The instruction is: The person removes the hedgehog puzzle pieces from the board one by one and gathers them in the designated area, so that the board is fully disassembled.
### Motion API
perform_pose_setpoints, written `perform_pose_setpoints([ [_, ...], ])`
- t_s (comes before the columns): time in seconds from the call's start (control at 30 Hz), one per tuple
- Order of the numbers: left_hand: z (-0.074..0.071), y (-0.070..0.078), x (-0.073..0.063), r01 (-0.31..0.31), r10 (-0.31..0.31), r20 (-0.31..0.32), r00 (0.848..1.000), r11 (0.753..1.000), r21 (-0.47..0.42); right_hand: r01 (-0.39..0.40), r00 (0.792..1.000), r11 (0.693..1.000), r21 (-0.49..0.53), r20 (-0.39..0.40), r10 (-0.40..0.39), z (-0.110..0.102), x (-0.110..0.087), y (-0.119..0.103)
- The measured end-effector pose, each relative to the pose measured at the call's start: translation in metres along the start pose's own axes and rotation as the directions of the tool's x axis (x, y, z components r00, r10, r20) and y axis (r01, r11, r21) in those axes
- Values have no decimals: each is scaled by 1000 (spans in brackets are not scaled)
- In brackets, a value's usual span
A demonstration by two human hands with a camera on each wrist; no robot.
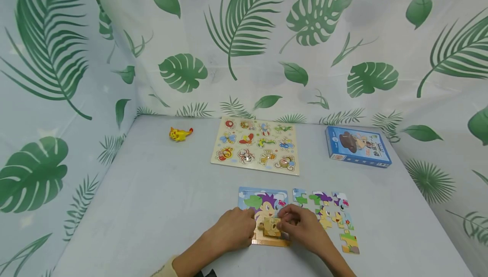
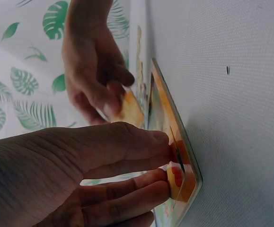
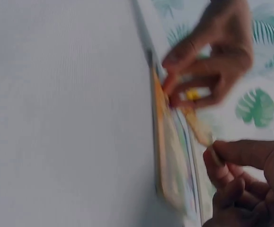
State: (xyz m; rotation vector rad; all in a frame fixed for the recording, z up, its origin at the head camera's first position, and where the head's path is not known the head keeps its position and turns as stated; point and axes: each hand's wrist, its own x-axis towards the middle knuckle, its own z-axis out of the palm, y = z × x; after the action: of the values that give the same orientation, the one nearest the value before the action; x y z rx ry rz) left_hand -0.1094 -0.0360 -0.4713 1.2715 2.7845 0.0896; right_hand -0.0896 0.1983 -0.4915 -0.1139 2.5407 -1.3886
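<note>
My right hand (image 1: 303, 228) pinches a tan puzzle piece (image 1: 271, 227) by its edge, between thumb and forefinger. The piece is tilted over the lower part of the puzzle tray (image 1: 263, 242). At the tray's near left corner, my left hand (image 1: 236, 229) has its thumb and fingers about a small orange puzzle piece (image 2: 175, 182) with a red mark. That piece is hidden in the head view. The tray's picture shows a purple-haired hedgehog (image 1: 268, 203). To the right of it lie several loose puzzle pieces (image 1: 348, 239), partly behind my right hand.
A wooden insect peg board (image 1: 255, 140) lies behind the tray. A blue box (image 1: 358, 146) stands at the back right, and a small yellow toy animal (image 1: 181, 134) at the back left. Leaf-print curtains (image 1: 244, 44) enclose the back and sides of the white table (image 1: 152, 209).
</note>
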Motion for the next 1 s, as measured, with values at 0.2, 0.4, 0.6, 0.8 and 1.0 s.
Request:
perform_pose_setpoints([
  [0.2,-1,1,0,1,-1,-14,1000,1000,-10,-93,995,995,22,-31,94,-46,-26,25],
  [0.4,-1,-1,1,-2,2,-9,1000,1000,-26,-245,968,969,9,-51,245,-81,-53,52],
  [0.6,1,-3,1,-6,6,-7,1000,999,-33,-231,973,973,-25,-37,230,-94,-65,70],
  [0.8,0,-4,2,-16,16,-12,1000,999,-35,-278,956,960,-38,-102,274,-90,-62,74],
  [1.0,0,-4,2,-28,28,14,1000,999,-36,-275,956,954,-119,-137,259,-85,-59,75],
])
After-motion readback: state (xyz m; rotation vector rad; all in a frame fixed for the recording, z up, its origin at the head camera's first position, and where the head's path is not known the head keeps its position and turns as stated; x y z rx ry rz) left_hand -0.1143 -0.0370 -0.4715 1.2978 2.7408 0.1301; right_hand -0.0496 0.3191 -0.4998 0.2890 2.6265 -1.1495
